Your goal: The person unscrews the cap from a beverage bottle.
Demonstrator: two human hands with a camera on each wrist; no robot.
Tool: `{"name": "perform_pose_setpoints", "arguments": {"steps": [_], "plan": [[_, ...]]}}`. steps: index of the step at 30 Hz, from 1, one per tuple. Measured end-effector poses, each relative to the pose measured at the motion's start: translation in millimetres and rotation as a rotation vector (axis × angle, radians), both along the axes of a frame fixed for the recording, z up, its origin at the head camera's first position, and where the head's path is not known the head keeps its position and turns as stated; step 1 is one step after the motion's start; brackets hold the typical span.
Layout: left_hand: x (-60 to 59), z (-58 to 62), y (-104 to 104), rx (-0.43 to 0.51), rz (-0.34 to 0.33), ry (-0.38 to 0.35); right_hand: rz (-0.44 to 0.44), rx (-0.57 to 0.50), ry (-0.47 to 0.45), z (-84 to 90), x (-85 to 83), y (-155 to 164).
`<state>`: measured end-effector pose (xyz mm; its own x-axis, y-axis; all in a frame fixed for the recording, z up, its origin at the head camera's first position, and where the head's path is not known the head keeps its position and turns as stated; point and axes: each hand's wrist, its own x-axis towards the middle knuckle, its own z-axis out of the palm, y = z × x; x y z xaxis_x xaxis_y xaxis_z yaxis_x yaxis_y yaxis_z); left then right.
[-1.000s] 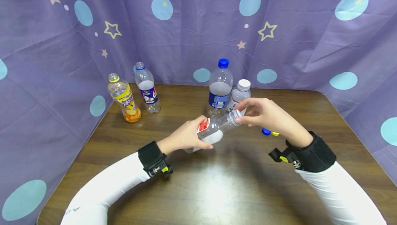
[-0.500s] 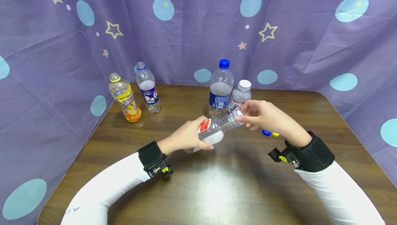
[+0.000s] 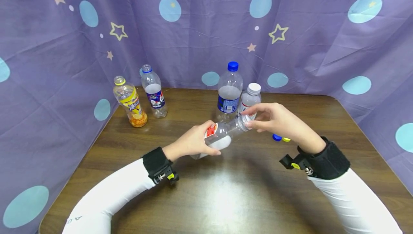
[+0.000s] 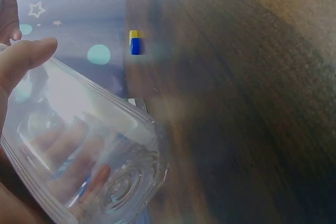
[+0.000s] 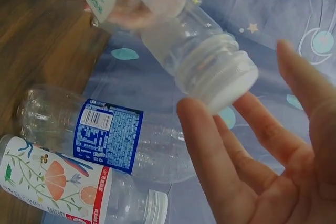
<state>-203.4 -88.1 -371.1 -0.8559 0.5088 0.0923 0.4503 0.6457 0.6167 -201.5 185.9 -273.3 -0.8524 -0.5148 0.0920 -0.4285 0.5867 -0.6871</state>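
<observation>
From the head view, a dark wooden tabletop (image 3: 226, 191) fills the space, walled on three sides by a purple curtain (image 3: 193, 29) printed with pale blue dots and stars. Four bottles stand at the back: a yellow-labelled bottle (image 3: 129, 101) and a blue-ringed bottle (image 3: 153, 91) on the left, a blue-capped bottle (image 3: 229, 90) and a white-capped bottle (image 3: 249, 99) near the middle. A blue cap (image 3: 276, 137) and a yellow cap (image 3: 285, 139) lie together on the wood beyond the right hand. The left hand (image 3: 193, 142) grips a clear bottle (image 3: 222, 136) with a red-and-white label, tilted above the tabletop, neck up and to the right. The right hand (image 3: 277, 119) has its fingers loosely spread about the bottle's white cap (image 3: 246, 123).

From the left wrist view, the clear bottle's ribbed base (image 4: 123, 190) is close up, fingers (image 4: 79, 153) showing through the plastic, thumb (image 4: 23, 59) over the side. The two caps (image 4: 135, 42) sit well apart across the wood.

From the right wrist view, the white cap (image 5: 223, 82) sits between spread fingers (image 5: 210, 145); whether they touch it I cannot tell. Behind it the blue-capped bottle (image 5: 105, 132) and the white-capped bottle (image 5: 63, 182), printed with flowers, show.
</observation>
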Motion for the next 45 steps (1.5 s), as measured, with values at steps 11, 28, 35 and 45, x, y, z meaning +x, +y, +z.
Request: {"name": "perform_pose_setpoints", "arguments": {"steps": [11,28,35,45], "plan": [[0.1,0.7,1.4,0.0,-0.006,0.007,-0.081,-0.004,-0.126,0.6,-3.9,-1.1],[-0.7,-2.8,0.5,0.008,0.006,0.003,-0.031,-0.063,-0.053,-3.8,-3.6,-0.4],[-1.1,-4.0,1.7,-0.004,-0.006,0.009,-0.097,-0.002,-0.047,-5.1,-6.0,-3.8],[-1.4,-4.9,1.3,-0.009,-0.003,0.018,-0.052,0.057,-0.117,-1.3,-5.9,0.7]]}}
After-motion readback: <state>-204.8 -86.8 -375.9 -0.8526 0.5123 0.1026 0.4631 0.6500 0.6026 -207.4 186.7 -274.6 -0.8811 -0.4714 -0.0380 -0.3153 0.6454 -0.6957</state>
